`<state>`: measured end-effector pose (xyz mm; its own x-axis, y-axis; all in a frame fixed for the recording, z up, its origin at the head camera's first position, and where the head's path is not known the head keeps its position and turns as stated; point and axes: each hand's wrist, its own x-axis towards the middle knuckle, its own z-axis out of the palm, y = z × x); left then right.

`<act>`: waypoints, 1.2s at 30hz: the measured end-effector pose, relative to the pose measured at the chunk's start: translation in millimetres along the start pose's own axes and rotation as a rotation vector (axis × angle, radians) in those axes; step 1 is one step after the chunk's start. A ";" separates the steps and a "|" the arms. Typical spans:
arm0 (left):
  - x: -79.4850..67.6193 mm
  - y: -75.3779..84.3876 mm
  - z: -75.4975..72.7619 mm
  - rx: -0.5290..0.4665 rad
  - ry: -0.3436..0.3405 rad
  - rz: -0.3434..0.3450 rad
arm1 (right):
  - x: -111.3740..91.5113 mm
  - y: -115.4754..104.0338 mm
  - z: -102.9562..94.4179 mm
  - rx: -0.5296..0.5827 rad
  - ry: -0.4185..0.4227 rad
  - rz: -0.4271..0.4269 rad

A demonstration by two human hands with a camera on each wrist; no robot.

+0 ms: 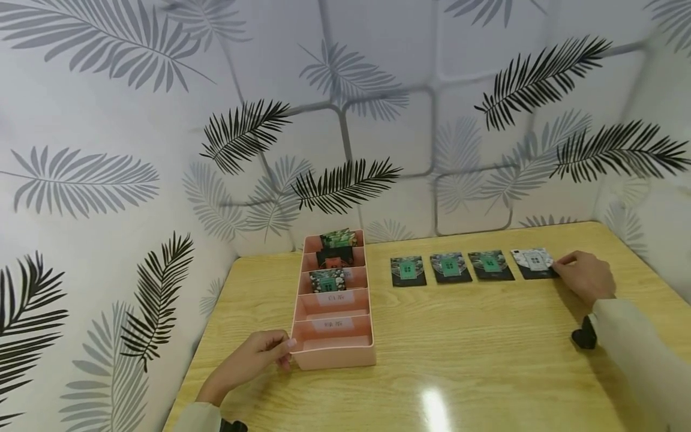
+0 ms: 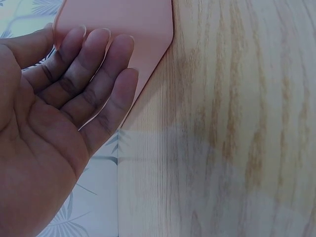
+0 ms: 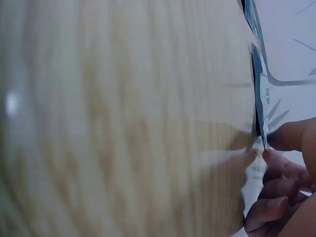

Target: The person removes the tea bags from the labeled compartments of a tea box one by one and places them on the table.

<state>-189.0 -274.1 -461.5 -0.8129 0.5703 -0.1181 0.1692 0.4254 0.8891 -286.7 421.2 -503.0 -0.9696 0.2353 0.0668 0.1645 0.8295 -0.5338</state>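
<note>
A pink divided box point(image 1: 335, 358) stands on the table, its long side running away from me. My left hand point(image 1: 259, 358) grips the box's near left corner, thumb at the rim. In the left wrist view, the left hand's fingers point(image 2: 121, 91) are bent against the box's outer wall point(image 2: 148, 24). At the far right, my right hand point(image 1: 587, 277) pinches the right edge of a white-and-black tea bag packet point(image 1: 534, 264) between thumb and finger. The right wrist view shows this packet point(image 3: 264, 106) edge-on, close to the tabletop.
Three dark packets with green labels, a left one point(image 1: 408, 271), a middle one point(image 1: 450, 267) and a right one point(image 1: 490, 266), lie in a row. The box's far compartments hold green point(image 1: 339, 239), black-and-red point(image 1: 335, 259) and patterned packets point(image 1: 327, 281). A leaf-patterned wall point(image 1: 378, 132) borders the table.
</note>
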 end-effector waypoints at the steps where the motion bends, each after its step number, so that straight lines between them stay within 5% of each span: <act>1: 0.5 -0.2 -0.1 0.002 -0.002 0.000 | -0.3 0.3 -0.4 0.004 0.001 0.013; 15: 1.6 1.4 -1.4 0.008 0.003 0.017 | -1.5 -38.0 -3.7 0.120 0.064 -0.054; 36: 0.5 0.1 1.0 0.021 0.011 0.021 | -12.4 -100.7 17.0 0.189 0.060 -0.272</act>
<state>-188.7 -273.1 -462.0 -0.8148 0.5721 -0.0944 0.1982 0.4279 0.8818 -294.4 326.1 -464.4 -0.9601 0.0518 0.2748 -0.1411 0.7587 -0.6360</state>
